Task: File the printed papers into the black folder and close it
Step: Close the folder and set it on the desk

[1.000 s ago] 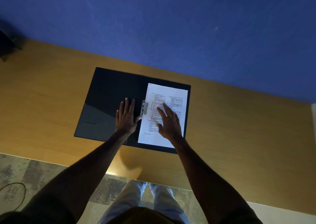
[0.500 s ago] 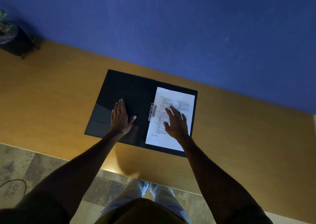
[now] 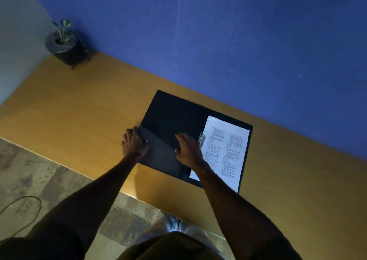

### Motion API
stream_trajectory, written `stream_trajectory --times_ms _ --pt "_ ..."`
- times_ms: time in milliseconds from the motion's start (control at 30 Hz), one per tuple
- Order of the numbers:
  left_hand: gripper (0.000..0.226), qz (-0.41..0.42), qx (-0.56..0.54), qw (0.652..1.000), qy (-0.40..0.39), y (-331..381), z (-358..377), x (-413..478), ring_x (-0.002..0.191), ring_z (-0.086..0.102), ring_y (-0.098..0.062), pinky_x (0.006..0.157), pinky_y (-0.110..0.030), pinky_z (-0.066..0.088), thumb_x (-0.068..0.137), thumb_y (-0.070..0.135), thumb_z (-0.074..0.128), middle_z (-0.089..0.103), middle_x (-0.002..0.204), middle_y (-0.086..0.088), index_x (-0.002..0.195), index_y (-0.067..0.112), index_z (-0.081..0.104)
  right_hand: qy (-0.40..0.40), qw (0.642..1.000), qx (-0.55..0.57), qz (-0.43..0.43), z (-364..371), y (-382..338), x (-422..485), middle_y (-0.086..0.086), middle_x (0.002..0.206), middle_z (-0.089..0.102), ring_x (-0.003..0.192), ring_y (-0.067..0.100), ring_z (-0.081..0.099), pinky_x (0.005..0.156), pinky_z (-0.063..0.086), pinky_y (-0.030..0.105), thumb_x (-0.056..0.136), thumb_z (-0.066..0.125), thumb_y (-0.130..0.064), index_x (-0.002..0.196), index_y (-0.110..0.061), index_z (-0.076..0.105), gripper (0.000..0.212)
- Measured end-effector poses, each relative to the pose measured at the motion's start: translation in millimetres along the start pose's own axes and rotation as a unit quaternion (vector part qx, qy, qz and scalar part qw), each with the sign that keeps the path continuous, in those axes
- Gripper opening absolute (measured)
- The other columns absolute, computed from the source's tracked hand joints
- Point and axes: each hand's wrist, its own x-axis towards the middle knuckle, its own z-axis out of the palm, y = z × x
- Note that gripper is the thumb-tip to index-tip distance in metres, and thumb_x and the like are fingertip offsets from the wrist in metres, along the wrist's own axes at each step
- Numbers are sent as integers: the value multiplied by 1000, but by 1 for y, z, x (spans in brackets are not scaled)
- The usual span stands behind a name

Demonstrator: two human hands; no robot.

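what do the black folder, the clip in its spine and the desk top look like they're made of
Black folder: probably plastic-coated board or stiff plastic; its near flap shows a dull grey sheen.
Clip: looks metal, from its pale glint, though too small to be sure.
Desk top: wood or wood-look laminate, smooth satin finish with faint grain and a soft light reflection.

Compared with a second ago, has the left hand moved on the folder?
Yes. The left hand has slid from beside the metal clip out to the black folder's left edge, gripping the cover there.
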Motion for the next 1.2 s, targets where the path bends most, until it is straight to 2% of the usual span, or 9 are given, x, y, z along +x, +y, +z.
stream_trajectory --times_ms 133,200,367,500,600,767,900,1033,1200 --pt "60 -23 -26 999 4 0 -4 6 138 44 -44 110 -58 43 97 31 68 46 147 -21 149 9 47 -52 999 -10 -7 8 -20 11 6 165 36 151 32 38 120 34 53 97 65 -24 162 -18 35 72" --pt "56 -24 -33 999 10 -1 -5 8 136 46 -45 108 -58 45 97 27 67 48 145 -22 147 8 50 -73 997 -15 -8 11 -25 14 8 164 35 148 34 40 116 39 54 96 65 -25 160 -17 35 72" --pt "53 -17 -37 999 14 0 -6 8 133 48 -46 103 -57 50 95 22 68 50 142 -23 143 7 54 -77 997 -11 7 11 -28 13 7 162 34 146 34 40 110 45 55 96 67 -23 159 -16 36 71" --pt "48 -51 -80 995 13 2 -8 15 133 46 -46 103 -57 49 93 21 67 50 141 -22 138 7 56 -86 996 -7 8 9 -29 13 5 164 31 148 32 38 110 46 55 97 67 -24 160 -16 35 71" --pt "45 -80 -91 993 10 4 -9 22 135 45 -45 104 -56 47 97 23 65 49 142 -22 138 5 56 -87 996 -6 11 8 -28 15 5 163 32 147 32 38 109 47 55 98 67 -24 161 -17 34 71" --pt "53 -144 -148 978 14 6 -7 33 139 44 -45 112 -55 41 100 34 61 50 147 -23 140 1 54 -79 997 12 20 5 -26 16 6 162 35 146 34 41 105 50 56 96 66 -22 160 -17 35 71" --pt "34 -135 -218 966 14 10 -16 27 131 55 -44 106 -47 43 99 20 58 62 136 -23 128 3 59 -81 997 10 11 5 -24 12 5 165 33 147 32 41 105 51 54 98 66 -23 161 -17 34 71" --pt "39 -123 -252 959 26 15 -26 12 122 63 -44 100 -46 48 101 19 54 67 131 -21 139 12 54 -82 996 16 5 3 -22 4 3 172 25 153 32 36 113 46 55 99 63 -22 163 -19 33 71" --pt "38 -80 -256 962 58 19 -39 -3 122 67 -43 101 -45 54 103 28 53 74 134 -18 132 19 76 -79 996 24 -19 2 -15 -9 3 178 16 156 35 32 117 43 57 100 64 -19 162 -19 35 69"
